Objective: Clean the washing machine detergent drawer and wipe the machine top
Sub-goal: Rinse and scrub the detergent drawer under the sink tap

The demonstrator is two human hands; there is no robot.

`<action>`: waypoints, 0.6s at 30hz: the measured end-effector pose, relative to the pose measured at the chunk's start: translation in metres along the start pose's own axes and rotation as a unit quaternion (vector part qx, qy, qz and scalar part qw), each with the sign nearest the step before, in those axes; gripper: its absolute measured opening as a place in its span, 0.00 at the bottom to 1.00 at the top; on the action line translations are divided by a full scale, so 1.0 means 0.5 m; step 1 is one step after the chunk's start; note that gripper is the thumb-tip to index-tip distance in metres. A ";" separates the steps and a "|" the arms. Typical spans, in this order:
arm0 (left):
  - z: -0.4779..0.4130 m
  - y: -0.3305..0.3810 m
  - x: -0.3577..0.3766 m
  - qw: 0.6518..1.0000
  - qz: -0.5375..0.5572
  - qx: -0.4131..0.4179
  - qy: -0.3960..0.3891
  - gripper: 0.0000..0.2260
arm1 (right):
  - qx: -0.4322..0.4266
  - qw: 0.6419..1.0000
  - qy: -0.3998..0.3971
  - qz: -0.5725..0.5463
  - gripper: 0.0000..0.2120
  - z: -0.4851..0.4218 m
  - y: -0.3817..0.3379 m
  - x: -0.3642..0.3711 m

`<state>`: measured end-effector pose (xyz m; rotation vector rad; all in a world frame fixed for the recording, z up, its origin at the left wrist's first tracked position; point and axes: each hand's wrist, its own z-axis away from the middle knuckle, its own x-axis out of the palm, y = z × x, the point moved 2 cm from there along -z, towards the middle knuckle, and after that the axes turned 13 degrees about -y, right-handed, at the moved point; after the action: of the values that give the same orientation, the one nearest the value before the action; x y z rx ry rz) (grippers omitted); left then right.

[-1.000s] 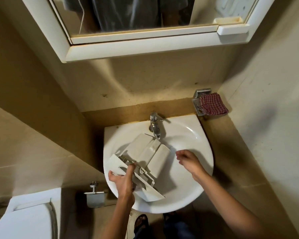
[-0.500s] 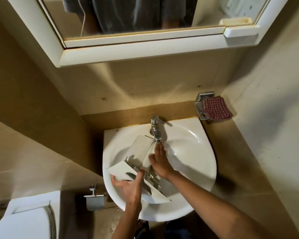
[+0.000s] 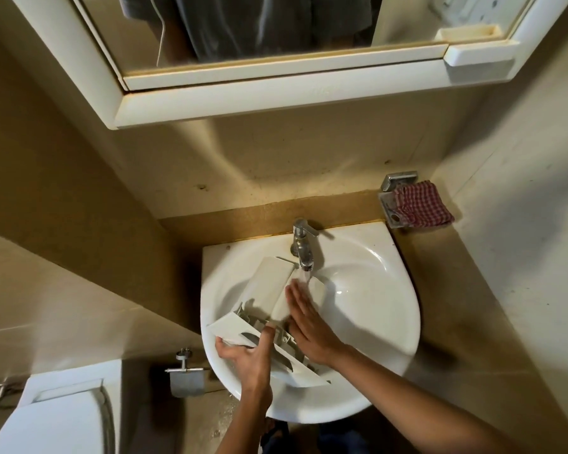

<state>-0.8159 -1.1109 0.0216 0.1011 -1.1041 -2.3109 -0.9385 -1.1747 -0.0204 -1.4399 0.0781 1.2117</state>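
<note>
The room was a small bathroom with beige tiled walls (image 3: 79, 224). One white sink (image 3: 374, 290) sat against the back wall, and its one chrome tap (image 3: 304, 247) ran a thin stream of water (image 3: 305, 276). Above hung one white-framed mirror cabinet (image 3: 276, 96). On the wall just right of the sink, one metal holder (image 3: 389, 208) carried one red checked cloth (image 3: 422, 206). At lower left stood one white toilet (image 3: 56, 417), and one paper-roll holder (image 3: 186, 378) was fixed to the wall between it and the sink.

One white detergent drawer (image 3: 269, 283) lay tilted inside the basin, its far end beneath the tap and its front panel towards the near rim. Two hands worked on it, close together. The left hand (image 3: 250, 358) gripped the front panel, thumb over the top edge and fingers beneath. The right hand (image 3: 305, 322) lay flat on the drawer's body with its fingers straight, the fingertips (image 3: 292, 291) reaching into the falling water.
</note>
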 end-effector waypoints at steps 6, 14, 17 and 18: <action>-0.006 -0.003 -0.009 0.999 -0.024 0.018 -0.031 0.45 | -0.060 0.987 -0.011 0.152 0.28 0.005 0.052 -0.034; -0.013 0.005 -0.028 0.998 -0.021 0.011 -0.054 0.43 | -0.106 0.988 -0.052 0.102 0.26 -0.015 0.009 -0.040; -0.009 0.007 -0.025 0.997 -0.045 0.014 -0.066 0.41 | -0.028 0.992 -0.018 0.118 0.28 -0.055 0.033 -0.069; -0.005 0.011 -0.022 0.996 -0.059 0.022 -0.062 0.38 | 0.009 0.995 -0.001 0.102 0.32 -0.069 0.026 -0.070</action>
<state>-0.8035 -1.1093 0.0221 0.0404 -1.2410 -2.4253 -0.9419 -1.2247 -0.0135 -1.4411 0.2398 1.3754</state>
